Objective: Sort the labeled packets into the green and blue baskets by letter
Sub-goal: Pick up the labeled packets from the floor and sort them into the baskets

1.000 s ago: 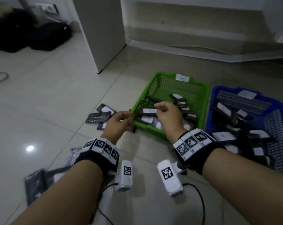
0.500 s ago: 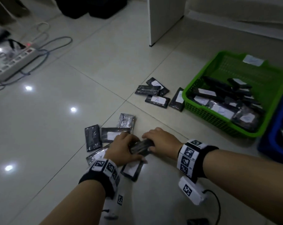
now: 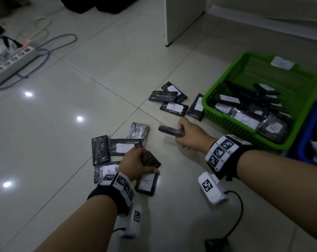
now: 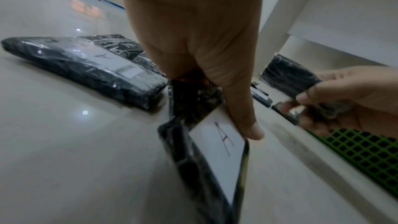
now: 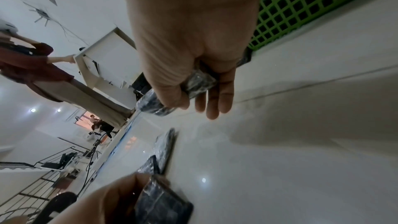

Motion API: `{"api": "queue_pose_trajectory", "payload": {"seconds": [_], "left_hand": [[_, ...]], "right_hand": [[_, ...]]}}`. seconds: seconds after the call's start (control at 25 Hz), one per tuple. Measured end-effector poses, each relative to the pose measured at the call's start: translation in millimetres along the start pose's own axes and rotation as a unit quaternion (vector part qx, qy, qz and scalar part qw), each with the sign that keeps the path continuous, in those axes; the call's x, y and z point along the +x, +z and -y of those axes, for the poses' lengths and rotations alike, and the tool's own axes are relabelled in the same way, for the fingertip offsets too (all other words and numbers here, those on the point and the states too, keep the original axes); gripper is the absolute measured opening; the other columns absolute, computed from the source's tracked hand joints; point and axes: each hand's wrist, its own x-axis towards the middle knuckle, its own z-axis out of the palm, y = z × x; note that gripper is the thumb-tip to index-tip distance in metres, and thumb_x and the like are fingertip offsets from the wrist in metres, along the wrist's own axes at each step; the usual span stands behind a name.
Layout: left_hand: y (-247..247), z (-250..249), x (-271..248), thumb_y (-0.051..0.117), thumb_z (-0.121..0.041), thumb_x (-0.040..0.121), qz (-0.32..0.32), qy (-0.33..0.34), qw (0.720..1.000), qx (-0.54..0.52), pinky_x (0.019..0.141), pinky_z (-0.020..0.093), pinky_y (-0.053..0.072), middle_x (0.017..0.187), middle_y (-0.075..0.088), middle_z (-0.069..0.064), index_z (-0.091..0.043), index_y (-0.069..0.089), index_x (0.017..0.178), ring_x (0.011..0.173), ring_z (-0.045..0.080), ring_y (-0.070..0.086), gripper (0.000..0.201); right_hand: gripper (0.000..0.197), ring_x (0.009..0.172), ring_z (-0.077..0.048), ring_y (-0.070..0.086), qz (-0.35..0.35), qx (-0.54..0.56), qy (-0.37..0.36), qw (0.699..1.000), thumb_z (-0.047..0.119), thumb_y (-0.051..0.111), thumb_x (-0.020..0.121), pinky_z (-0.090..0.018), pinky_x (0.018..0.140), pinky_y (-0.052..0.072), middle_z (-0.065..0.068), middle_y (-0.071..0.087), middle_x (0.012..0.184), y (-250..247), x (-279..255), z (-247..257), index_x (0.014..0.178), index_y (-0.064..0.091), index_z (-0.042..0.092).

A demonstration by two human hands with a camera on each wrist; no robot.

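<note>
Black wrapped packets with white letter labels lie on the tiled floor. My left hand (image 3: 145, 164) grips a dark packet (image 3: 151, 159) low over the floor. Its thumb (image 4: 247, 122) rests on a packet labeled A (image 3: 146, 182) lying beneath. My right hand (image 3: 181, 132) holds another dark packet (image 3: 169, 131) lifted off the floor, left of the green basket (image 3: 219, 82). The label of that packet is hidden. The green basket holds several labeled packets. Only a strip of the blue basket (image 3: 314, 124) shows at the right edge.
Three loose packets (image 3: 173, 101) lie near the green basket's left corner, and another (image 3: 196, 107) leans against it. More packets (image 3: 117, 148) lie beside my left hand. A power strip (image 3: 12, 64) with cables is far left. A white furniture leg (image 3: 183, 19) stands behind.
A second ago both hands were at the green basket. Half a second ago they met over one spot in the near pile. Now they have parted, the right hand moving right with a packet.
</note>
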Motion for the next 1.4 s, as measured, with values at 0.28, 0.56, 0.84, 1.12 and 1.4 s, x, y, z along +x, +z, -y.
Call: {"api": "queue_pose_trajectory", "payload": {"seconds": [0.28, 0.56, 0.84, 1.12, 1.4], "left_hand": [[-18.4, -48.8, 27.5, 0.086, -0.023, 0.06, -0.065, 0.123, 0.975, -0.171, 0.081, 0.033, 0.054, 0.083, 0.069, -0.007, -0.037, 0.067, 0.072, 0.08, 0.012, 0.066, 0.027], [-73.3, -147.6, 64.5, 0.085, 0.0, 0.057, -0.022, 0.188, 0.958, -0.217, 0.085, 0.022, 0.051, 0.091, 0.066, -0.006, -0.022, 0.07, 0.072, 0.084, 0.002, 0.065, 0.031], [-119.1, -249.3, 94.1, 0.069, 0.0, 0.081, 0.022, 0.225, 0.949, -0.221, 0.069, 0.022, 0.056, 0.119, 0.059, 0.004, -0.011, 0.066, 0.1, 0.09, 0.021, 0.066, 0.023], [-106.7, -290.8, 151.8, 0.073, 0.005, 0.074, 0.052, 0.244, 0.942, -0.224, 0.069, 0.023, 0.058, 0.105, 0.062, 0.006, -0.009, 0.063, 0.101, 0.084, 0.024, 0.067, 0.032], [-28.0, -273.4, 219.0, 0.072, -0.006, 0.076, 0.017, 0.205, 0.947, -0.247, 0.09, 0.034, 0.054, 0.11, 0.066, -0.001, -0.022, 0.064, 0.111, 0.092, 0.016, 0.068, 0.039]], "right_hand": [[0.019, 0.071, -0.016, 0.048, -0.109, 0.203, 0.042, 0.972, 0.022, 0.056, 0.09, -0.027, 0.056, 0.037, 0.0, 0.052, 0.085, -33.6, -12.5, 1.9, 0.099, 0.04, 0.016], [0.035, 0.074, -0.008, 0.058, -0.258, 0.356, 0.022, 0.898, 0.014, 0.067, 0.085, -0.027, 0.046, 0.056, 0.008, 0.049, 0.095, -101.2, -39.3, -7.9, 0.113, 0.047, 0.014], [0.024, 0.073, -0.026, 0.065, -0.333, 0.43, 0.059, 0.837, 0.015, 0.062, 0.088, -0.039, 0.062, 0.059, -0.008, 0.06, 0.107, -167.7, -55.2, -5.7, 0.107, 0.048, 0.022], [0.021, 0.078, -0.021, 0.062, -0.388, 0.481, 0.114, 0.778, 0.006, 0.054, 0.092, -0.034, 0.074, 0.058, -0.006, 0.058, 0.094, -202.2, -60.1, -31.2, 0.111, 0.048, 0.012], [0.016, 0.077, -0.021, 0.059, -0.436, 0.337, 0.222, 0.804, 0.014, 0.061, 0.09, -0.034, 0.067, 0.054, -0.009, 0.062, 0.1, -192.2, -19.7, -76.7, 0.102, 0.052, 0.013]]}}
